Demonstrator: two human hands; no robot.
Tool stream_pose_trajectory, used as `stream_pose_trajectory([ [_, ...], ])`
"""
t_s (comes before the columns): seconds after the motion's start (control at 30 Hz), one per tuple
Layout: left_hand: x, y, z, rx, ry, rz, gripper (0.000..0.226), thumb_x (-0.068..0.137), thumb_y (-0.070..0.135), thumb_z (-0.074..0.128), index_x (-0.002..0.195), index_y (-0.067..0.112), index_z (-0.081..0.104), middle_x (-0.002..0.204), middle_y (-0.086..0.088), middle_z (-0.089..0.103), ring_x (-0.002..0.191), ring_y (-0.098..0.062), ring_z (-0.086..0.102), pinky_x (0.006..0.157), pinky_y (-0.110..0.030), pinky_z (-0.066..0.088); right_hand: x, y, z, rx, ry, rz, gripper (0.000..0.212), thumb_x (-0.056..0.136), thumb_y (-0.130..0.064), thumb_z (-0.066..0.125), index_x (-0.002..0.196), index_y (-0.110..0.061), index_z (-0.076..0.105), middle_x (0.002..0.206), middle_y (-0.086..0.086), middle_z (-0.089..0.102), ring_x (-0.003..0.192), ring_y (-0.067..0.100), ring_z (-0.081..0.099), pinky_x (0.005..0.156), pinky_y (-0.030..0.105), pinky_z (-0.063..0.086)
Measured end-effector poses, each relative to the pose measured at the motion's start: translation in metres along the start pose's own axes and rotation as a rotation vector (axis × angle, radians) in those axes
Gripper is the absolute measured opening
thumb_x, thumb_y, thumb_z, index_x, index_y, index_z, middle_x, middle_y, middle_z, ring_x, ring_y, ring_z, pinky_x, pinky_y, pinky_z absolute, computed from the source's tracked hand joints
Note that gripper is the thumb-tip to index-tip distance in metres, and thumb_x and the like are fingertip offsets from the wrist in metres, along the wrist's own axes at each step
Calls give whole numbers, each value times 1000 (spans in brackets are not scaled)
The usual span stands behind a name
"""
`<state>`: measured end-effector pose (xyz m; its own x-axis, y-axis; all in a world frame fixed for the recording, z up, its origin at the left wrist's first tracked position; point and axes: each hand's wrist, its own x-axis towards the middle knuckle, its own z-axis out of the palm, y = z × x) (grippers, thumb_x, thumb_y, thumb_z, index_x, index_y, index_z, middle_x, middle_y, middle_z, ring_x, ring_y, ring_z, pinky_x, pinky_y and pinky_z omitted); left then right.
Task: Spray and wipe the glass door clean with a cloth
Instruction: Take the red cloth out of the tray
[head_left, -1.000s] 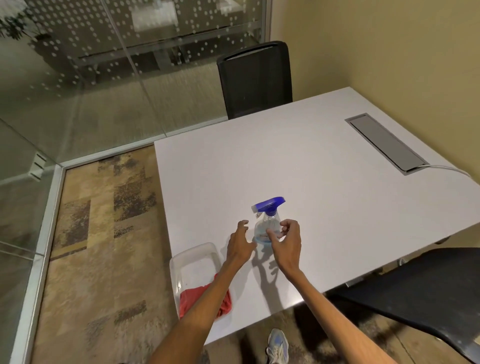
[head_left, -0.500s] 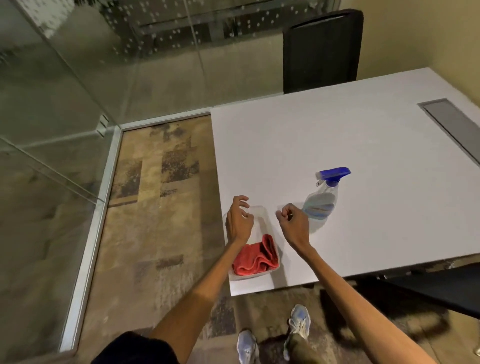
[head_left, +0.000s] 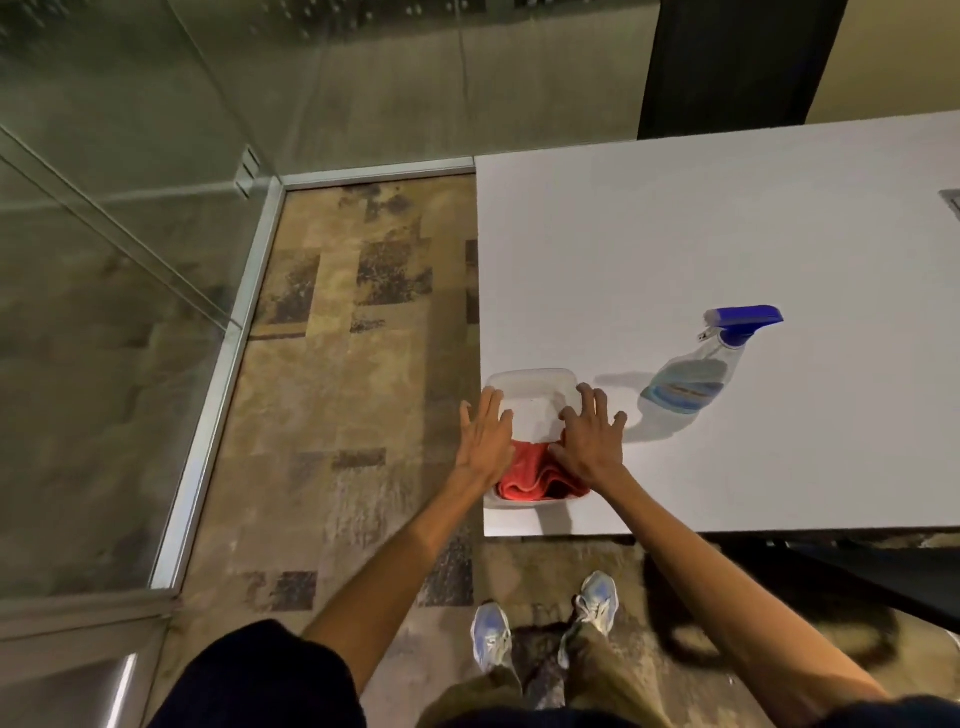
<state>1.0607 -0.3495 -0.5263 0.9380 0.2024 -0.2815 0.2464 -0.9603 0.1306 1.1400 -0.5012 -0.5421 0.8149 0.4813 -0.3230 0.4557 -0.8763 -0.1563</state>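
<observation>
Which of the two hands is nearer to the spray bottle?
The right hand, spread over the right side of the clear tub, is nearer the spray bottle; the left hand is across the tub.

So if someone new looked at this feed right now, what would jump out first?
Probably the red cloth in the clear tub at the near left corner of the white table, with the left hand and right hand spread open over the tub. Next, the blue-topped spray bottle standing alone to the right of the tub. The glass wall fills the left side.
</observation>
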Motion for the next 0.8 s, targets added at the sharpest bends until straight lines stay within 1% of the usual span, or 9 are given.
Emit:
stream_pose_trajectory([
  [0.07, 0, -1, 7, 97, -56, 3, 60, 95, 24, 55, 148, 5, 34, 164, -18, -3, 152, -31, -9, 118, -58, -3, 0, 3, 3, -89, -23, -16, 66, 89, -46, 60, 145, -16, 40, 166, 10, 5, 152, 32, 2, 116, 61, 15],
  [0.13, 0, -3, 9, 171, -78, 22, 56, 96, 26, 53, 145, 5, 38, 164, -18, -8, 152, -30, -13, 117, -57, -8, 0, 6, 4, -177, -20, -55, 59, 93, -43, 56, 143, -14, 45, 167, 9, 2, 154, 30, -2, 118, 60, 10],
  [0.23, 1, -9, 8, 193, -70, 55, 26, 95, 20, 51, 116, 7, 61, 165, -17, -1, 152, -30, -10, 118, -58, -6, -1, 9, 8, -220, 28, -128, 40, 96, -31, 53, 129, -10, 61, 166, 11, 14, 154, 31, 6, 119, 57, 12],
  [0.33, 0, -14, 9, 150, 10, 80, 18, 87, 4, 49, 92, 7, 66, 161, -17, 21, 152, -31, 6, 119, -60, 9, -1, 13, 8, -151, 83, -124, 30, 92, -20, 57, 117, -7, 67, 158, 14, 31, 149, 33, 19, 114, 53, 23],
  [0.47, -3, -16, 8, 46, 110, 57, 20, 88, 9, 51, 92, 8, 71, 146, -13, 40, 142, -28, 25, 112, -52, 24, -2, 14, 4, 28, 137, -59, 25, 93, -20, 58, 115, -9, 64, 140, 13, 45, 133, 33, 35, 104, 49, 29],
  [0.6, -5, -20, 9, -134, 198, -35, 23, 89, 23, 55, 99, 16, 75, 132, -4, 46, 132, -20, 31, 103, -41, 25, -7, 12, -8, 302, 271, 52, 19, 102, -25, 46, 109, -14, 59, 101, 9, 66, 103, 35, 57, 92, 46, 27],
  [0.67, -7, -19, 10, -257, 243, -91, 21, 86, 25, 60, 98, 19, 76, 126, -2, 47, 128, -18, 33, 100, -37, 24, -13, 13, -18, 500, 345, 67, 17, 103, -24, 44, 104, -12, 57, 86, 0, 63, 88, 34, 63, 81, 38, 30],
  [0.73, -7, -16, 8, -380, 291, -134, 19, 87, 26, 62, 96, 18, 76, 121, -1, 49, 124, -18, 35, 98, -34, 25, -19, 12, -30, 687, 403, 66, 20, 104, -25, 45, 105, -10, 58, 86, 0, 62, 84, 32, 63, 74, 33, 34],
  [0.8, -6, -10, 5, -537, 323, -189, 19, 90, 27, 61, 99, 16, 75, 119, -2, 50, 122, -18, 36, 99, -33, 30, -23, 10, -41, 803, 417, 17, 26, 100, -29, 44, 110, -10, 59, 92, 1, 65, 85, 26, 62, 74, 30, 39],
])
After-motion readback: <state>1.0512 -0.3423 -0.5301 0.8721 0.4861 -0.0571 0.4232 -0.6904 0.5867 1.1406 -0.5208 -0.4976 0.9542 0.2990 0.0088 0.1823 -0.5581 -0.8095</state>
